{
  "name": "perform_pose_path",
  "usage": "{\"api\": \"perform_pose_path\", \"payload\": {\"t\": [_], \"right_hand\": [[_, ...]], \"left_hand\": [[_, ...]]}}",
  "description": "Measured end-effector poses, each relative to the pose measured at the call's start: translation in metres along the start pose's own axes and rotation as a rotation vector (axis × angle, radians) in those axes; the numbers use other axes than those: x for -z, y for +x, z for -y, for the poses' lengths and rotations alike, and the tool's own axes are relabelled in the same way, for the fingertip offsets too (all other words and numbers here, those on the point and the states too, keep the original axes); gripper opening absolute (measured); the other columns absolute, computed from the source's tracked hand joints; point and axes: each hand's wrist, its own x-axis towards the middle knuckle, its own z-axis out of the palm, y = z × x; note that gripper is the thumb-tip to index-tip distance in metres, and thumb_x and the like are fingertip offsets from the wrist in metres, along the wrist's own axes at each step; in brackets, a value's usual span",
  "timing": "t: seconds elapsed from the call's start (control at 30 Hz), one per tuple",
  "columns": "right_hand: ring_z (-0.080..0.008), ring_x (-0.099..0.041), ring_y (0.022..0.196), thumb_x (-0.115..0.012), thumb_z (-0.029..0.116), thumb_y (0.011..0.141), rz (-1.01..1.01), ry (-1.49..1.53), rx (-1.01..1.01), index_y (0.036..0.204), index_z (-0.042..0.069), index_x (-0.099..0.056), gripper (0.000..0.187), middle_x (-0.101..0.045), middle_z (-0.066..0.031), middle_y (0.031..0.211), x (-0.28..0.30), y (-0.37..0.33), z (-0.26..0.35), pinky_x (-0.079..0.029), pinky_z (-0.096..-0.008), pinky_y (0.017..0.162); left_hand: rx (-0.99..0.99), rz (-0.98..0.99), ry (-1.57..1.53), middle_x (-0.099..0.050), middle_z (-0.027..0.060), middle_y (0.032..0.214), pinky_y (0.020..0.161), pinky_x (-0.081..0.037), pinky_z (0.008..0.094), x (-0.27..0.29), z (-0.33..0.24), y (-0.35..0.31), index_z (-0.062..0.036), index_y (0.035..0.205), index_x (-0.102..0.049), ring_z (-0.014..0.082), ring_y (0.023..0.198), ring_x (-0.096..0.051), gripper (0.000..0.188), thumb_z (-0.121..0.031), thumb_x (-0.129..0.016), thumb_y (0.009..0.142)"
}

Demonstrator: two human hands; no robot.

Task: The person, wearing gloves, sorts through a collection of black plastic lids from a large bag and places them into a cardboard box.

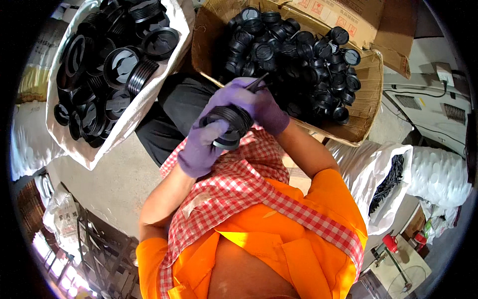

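Note:
Above my lap, both purple-gloved hands meet around a round black plastic part (pixel 231 122) with ribbed, threaded-looking sides. My left hand (pixel 201 147) is closed on it from the lower left, thumb across its open rim. On its upper right side, my right hand (pixel 254 102) is closed against the part. A thin, pointed black piece (pixel 258 81) sticks out from between the right fingers; its other end is hidden. Beyond my hands, a cardboard box (pixel 358 132) holds many small black round parts (pixel 264 50) with thin stems. Larger black ribbed caps (pixel 119 67) fill a white sack (pixel 167 82) to the left.
A white bag (pixel 386 226) of thin black pieces (pixel 388 184) stands at my right. Farther back on that side is a pale machine (pixel 423 107) with cables. A metal rack (pixel 102 244) is at the lower left, and a fan (pixel 408 284) at the lower right.

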Motion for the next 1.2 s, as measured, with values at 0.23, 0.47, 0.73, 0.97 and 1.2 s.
{"api": "perform_pose_path", "payload": {"t": [0.23, 0.47, 0.73, 0.97, 1.2], "right_hand": [[-0.0324, -0.060, 0.079, -0.057, 0.008, 0.077, -0.242, -1.445, 0.115, 0.085, 0.010, -0.068, 0.014, -0.066, -0.0112, 0.091, 0.081, 0.045, -0.064, -0.051, -0.0424, 0.074], [-0.0396, -0.057, 0.100, -0.056, 0.032, 0.082, -0.033, -1.422, -0.731, 0.102, 0.006, -0.064, 0.034, -0.060, -0.0239, 0.108, 0.174, 0.051, -0.160, -0.047, -0.0440, 0.088], [-0.0367, -0.061, 0.092, -0.058, 0.037, 0.084, -0.289, -1.159, -0.417, 0.096, 0.005, -0.066, 0.036, -0.064, -0.0195, 0.098, 0.123, 0.035, -0.062, -0.049, -0.0431, 0.081], [-0.0246, -0.067, 0.083, -0.065, 0.012, 0.083, 0.156, -0.685, 0.012, 0.094, 0.003, -0.067, 0.016, -0.068, -0.0142, 0.089, 0.038, -0.018, 0.057, -0.052, -0.0324, 0.077], [-0.0260, -0.062, 0.104, -0.061, 0.001, 0.081, 0.018, -0.560, 0.326, 0.119, 0.001, -0.056, 0.038, -0.060, -0.0187, 0.117, 0.026, -0.040, 0.018, -0.048, -0.0348, 0.089]], "left_hand": [[-0.831, -0.215, 1.826, -0.056, 0.0129, 0.096, 0.080, -0.045, 0.0368, -0.001, -0.035, -0.019, -0.0136, 0.116, -0.060, 0.0299, 0.088, -0.056, 0.059, -0.001, -0.067, 0.059], [-1.458, -0.908, 1.892, -0.052, 0.0175, 0.125, 0.094, -0.047, 0.0384, 0.029, -0.215, -0.041, -0.0031, 0.127, -0.052, 0.0280, 0.113, -0.053, 0.053, -0.008, -0.071, 0.078], [-1.415, -1.150, 2.126, -0.039, 0.0190, 0.137, 0.099, -0.041, 0.0364, -0.018, -0.195, -0.046, -0.0057, 0.137, -0.040, 0.0305, 0.121, -0.045, 0.078, -0.023, -0.079, 0.072], [-0.456, -0.143, 1.289, -0.058, 0.0145, 0.117, 0.095, -0.042, 0.0341, 0.000, -0.052, 0.021, -0.0010, 0.128, -0.048, 0.0230, 0.110, -0.055, 0.059, -0.010, -0.071, 0.075], [0.138, -0.135, 0.446, -0.061, 0.0084, 0.111, 0.090, -0.046, 0.0281, 0.051, -0.013, 0.005, 0.0015, 0.125, -0.049, 0.0174, 0.098, -0.058, 0.048, 0.005, -0.057, 0.079]]}}
